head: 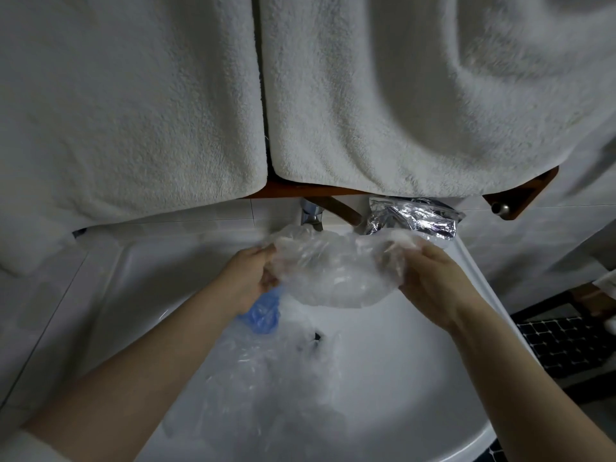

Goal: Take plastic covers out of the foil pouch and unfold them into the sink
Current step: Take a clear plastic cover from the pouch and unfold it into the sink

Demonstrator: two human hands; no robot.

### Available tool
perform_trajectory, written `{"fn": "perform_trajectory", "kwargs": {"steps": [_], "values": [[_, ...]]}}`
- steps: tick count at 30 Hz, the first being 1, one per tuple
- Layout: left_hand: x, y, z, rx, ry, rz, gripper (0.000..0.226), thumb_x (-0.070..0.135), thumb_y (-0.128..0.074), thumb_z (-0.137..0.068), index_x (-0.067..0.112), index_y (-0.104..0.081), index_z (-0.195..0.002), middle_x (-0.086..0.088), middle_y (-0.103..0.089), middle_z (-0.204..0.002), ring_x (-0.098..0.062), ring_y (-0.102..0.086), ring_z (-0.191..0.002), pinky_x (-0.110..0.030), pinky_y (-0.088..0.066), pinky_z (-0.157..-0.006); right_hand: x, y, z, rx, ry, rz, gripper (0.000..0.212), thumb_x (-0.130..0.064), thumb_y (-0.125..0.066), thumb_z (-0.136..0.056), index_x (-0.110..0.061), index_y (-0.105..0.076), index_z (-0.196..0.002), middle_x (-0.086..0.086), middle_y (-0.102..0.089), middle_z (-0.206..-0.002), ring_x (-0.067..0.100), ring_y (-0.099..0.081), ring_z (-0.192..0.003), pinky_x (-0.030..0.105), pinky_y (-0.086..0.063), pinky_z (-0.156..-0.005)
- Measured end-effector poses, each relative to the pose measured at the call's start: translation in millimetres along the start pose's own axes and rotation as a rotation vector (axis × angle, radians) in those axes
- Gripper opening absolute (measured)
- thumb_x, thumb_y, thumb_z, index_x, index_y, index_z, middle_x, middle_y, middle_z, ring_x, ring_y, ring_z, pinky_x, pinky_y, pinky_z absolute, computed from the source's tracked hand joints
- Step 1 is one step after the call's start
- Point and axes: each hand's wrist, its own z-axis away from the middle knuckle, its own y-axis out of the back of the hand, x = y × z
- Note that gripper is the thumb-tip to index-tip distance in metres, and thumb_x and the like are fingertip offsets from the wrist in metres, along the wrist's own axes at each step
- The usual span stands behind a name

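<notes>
A clear plastic cover (328, 268) is stretched open between my hands above the white sink (430, 371). My left hand (248, 275) grips its left edge and my right hand (433, 278) grips its right edge, with fingers curled into the film. Under my left hand a blue plastic cover (261, 311) lies in the basin. More clear, crumpled covers (266, 381) lie lower in the basin. The silver foil pouch (411, 218) rests on the sink's back rim, to the right of the tap, behind my right hand.
A chrome tap (311, 215) stands at the back of the sink. Two white towels (133, 105) hang from a wooden shelf (520, 195) just above it. The drain (316, 336) shows in the basin. Dark tiled floor (566, 345) lies to the right.
</notes>
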Motion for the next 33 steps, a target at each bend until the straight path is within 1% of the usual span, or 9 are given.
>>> {"fn": "perform_trajectory", "kwargs": {"steps": [4,6,9,13,18,22,25,29,33], "values": [[0.7,1.0,4.8,-0.135,0.198,0.449,0.036,0.015,-0.036,-0.1,0.001,-0.064,-0.083,-0.013,-0.068,-0.071,-0.02,-0.066,-0.061,-0.025,-0.054,-0.053,2.1,-2.9,1.1,-0.11,-0.066,-0.536,0.03,-0.01,-0.055,-0.082,0.005,-0.055,-0.109,0.022,-0.064,-0.113,0.027,-0.066,-0.101,0.031,-0.057,-0.076],[2.8,-1.7,7.2,-0.191,0.195,0.574,0.052,0.018,-0.032,-0.101,0.001,-0.069,-0.068,-0.009,-0.068,-0.06,-0.013,-0.065,-0.051,-0.02,-0.051,-0.048,7.6,-1.4,1.8,-0.082,-0.103,-0.636,0.037,-0.005,-0.074,-0.064,0.007,-0.064,-0.098,0.021,-0.07,-0.095,0.024,-0.071,-0.078,0.029,-0.058,-0.057],[7.2,-6.0,10.4,-0.241,0.2,0.651,0.041,0.024,-0.038,-0.096,0.009,-0.06,-0.064,0.0,-0.057,-0.047,-0.007,-0.053,-0.04,-0.014,-0.043,-0.039,19.4,1.1,2.8,-0.114,-0.221,-0.691,0.057,-0.012,-0.09,-0.047,0.0,-0.065,-0.096,0.002,-0.065,-0.064,0.007,-0.055,-0.042,0.016,-0.043,-0.037],[12.2,-6.8,16.2,-0.342,0.193,0.68,0.042,0.03,-0.048,-0.081,0.019,-0.041,-0.041,0.007,-0.031,-0.032,-0.005,-0.029,-0.025,-0.014,-0.021,-0.03,28.4,-1.0,-1.3,-0.132,-0.272,-0.749,0.036,-0.029,-0.063,-0.088,0.0,-0.066,-0.108,0.012,-0.07,-0.096,0.02,-0.067,-0.081,0.026,-0.053,-0.072],[21.0,-7.6,34.6,-0.393,0.099,0.607,0.035,0.039,-0.055,-0.071,0.01,-0.074,-0.066,-0.004,-0.067,-0.059,-0.01,-0.052,-0.033,-0.012,-0.037,-0.034,37.0,-4.1,-4.5,-0.143,-0.218,-0.616,0.05,-0.038,-0.049,-0.095,-0.003,-0.052,-0.13,0.018,-0.055,-0.13,0.031,-0.05,-0.124,0.045,-0.035,-0.107],[20.5,0.3,37.5,-0.469,-0.009,0.414,0.034,0.037,-0.083,-0.049,0.018,-0.078,-0.078,-0.002,-0.071,-0.075,-0.007,-0.054,-0.039,-0.013,-0.04,-0.038,37.2,-11.8,-5.8,-0.094,-0.164,-0.437,0.06,-0.036,-0.085,-0.062,-0.012,-0.067,-0.114,0.009,-0.068,-0.11,0.024,-0.064,-0.103,0.04,-0.052,-0.091],[20.1,2.1,37.5,-0.424,-0.026,0.35,0.017,0.019,-0.062,-0.072,0.016,-0.076,-0.062,0.001,-0.064,-0.055,-0.006,-0.055,-0.04,-0.013,-0.041,-0.039,36.3,-14.4,-6.3,-0.164,-0.125,-0.409,0.06,-0.032,-0.09,-0.049,-0.013,-0.072,-0.103,0.007,-0.07,-0.1,0.022,-0.067,-0.092,0.037,-0.052,-0.087],[18.4,13.5,30.9,-0.403,-0.059,0.409,0.028,0.009,-0.05,-0.072,0.015,-0.077,-0.073,0.002,-0.043,-0.05,-0.001,-0.026,-0.028,-0.013,-0.018,-0.033,39.0,-20.6,-8.3,-0.192,-0.145,-0.499,0.031,-0.022,-0.055,-0.09,-0.01,-0.066,-0.116,0.01,-0.067,-0.113,0.02,-0.063,-0.105,0.034,-0.046,-0.098],[14.7,23.0,25.7,-0.404,-0.043,0.377,0.028,0.002,-0.052,-0.069,0.013,-0.071,-0.085,-0.005,-0.05,-0.063,-0.004,-0.032,-0.032,-0.012,-0.024,-0.035,49.4,-23.2,-7.7,-0.081,-0.048,-0.437,0.045,-0.03,-0.028,-0.102,-0.005,-0.048,-0.134,0.017,-0.052,-0.134,0.03,-0.047,-0.127,0.042,-0.027,-0.112]]}}
